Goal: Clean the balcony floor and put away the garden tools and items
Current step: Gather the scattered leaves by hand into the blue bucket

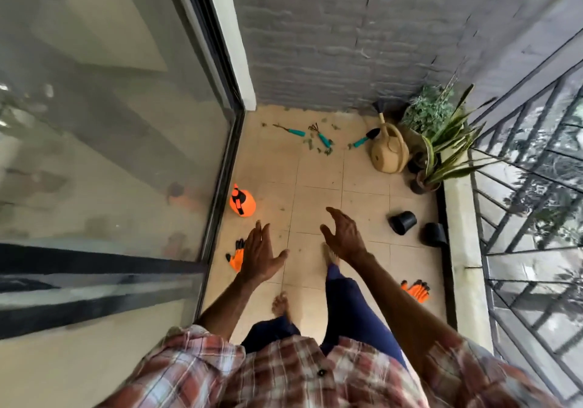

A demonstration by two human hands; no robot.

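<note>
Three small teal-handled metal garden tools lie on the tiles just left of the beige plastic watering can; probably light and rigid, best taken by their grips. Left hand and right hand hover spread, empty, well short of the can

Balcony floor: beige tiles. Grey brick wall at far edge. Glass sliding door on left edge, black metal railing on right. Daylight.

Left hand and right hand seemingly outstretched, empty
</note>
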